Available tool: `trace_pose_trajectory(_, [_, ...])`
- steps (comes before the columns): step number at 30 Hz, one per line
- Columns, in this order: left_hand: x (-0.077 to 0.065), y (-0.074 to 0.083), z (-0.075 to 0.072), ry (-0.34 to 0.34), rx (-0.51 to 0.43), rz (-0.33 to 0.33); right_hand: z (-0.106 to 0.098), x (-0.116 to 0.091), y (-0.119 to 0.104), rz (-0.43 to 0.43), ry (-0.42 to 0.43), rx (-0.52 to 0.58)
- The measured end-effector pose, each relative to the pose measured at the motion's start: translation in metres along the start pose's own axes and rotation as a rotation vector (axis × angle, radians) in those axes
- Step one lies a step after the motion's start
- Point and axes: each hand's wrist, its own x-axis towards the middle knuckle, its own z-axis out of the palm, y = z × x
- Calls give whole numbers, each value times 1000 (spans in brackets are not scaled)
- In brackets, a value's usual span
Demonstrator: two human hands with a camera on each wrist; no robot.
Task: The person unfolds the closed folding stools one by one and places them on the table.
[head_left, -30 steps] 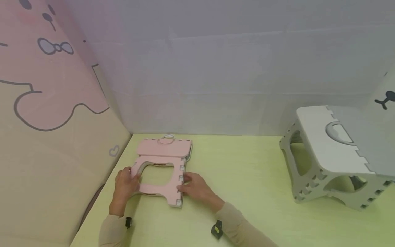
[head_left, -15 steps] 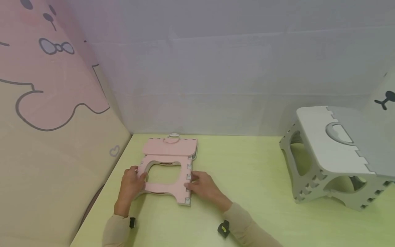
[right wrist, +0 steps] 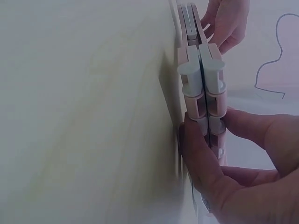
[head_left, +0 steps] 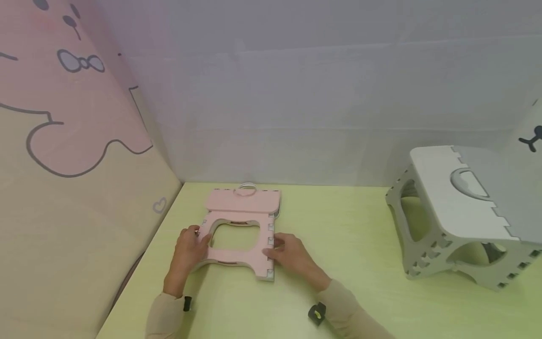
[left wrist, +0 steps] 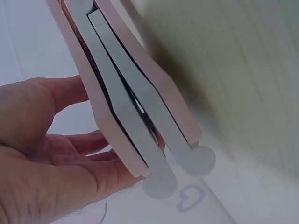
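A pink folding stool [head_left: 243,202], folded flat with white inner parts, lies at the left of the table, its white carry handle [head_left: 248,185] at the far end. My left hand [head_left: 188,249] grips its left side, thumb on top. My right hand [head_left: 294,254] pinches the hinged right edge between thumb and fingers. In the left wrist view the stool's layered legs [left wrist: 126,93] show edge-on beside the left hand [left wrist: 60,154]. From the right wrist, the right hand [right wrist: 243,163] is seen clasping both faces of the stool's edge [right wrist: 203,84], near the table surface.
An unfolded white and grey step stool [head_left: 459,193] stands upright at the right of the pale green table [head_left: 338,226]. A grey cloth wall [head_left: 296,117] rises behind, and a printed panel [head_left: 97,197] borders the left side.
Both hands have shifted the folded pink stool to the right across the table, keeping their grip on its two sides. The unfolded stool stays in place.
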Motion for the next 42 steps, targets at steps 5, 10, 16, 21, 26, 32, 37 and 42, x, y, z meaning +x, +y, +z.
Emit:
trace_pose_trajectory(5, [-2,6,4,-7,18,20,-7,-4,3,1,16,-4])
trace_pose_trajectory(10, [-5,11,9,-21,16,32,-13,-7,5,14,32,-28])
trace_pose_trajectory(16, [-8,16,16,-24,-8,40,-21,-11,8,54,55,-62])
trace_pose_trajectory(21, [-10,21,23,-14,-24,55,-29,-15,11,75,68,-77])
trace_pose_trajectory(26, [-12,27,28,-6,-24,73,-38,-20,12,81,74,-88])
trace_pose_trajectory(32, [-16,36,35,5,-21,104,-49,-27,12,94,91,-79])
trace_pose_trajectory(37, [-18,44,41,0,-31,113,-61,-32,15,82,84,-71])
trace_pose_trajectory(42, [-20,50,49,-4,-30,125,-71,-37,19,74,68,-70])
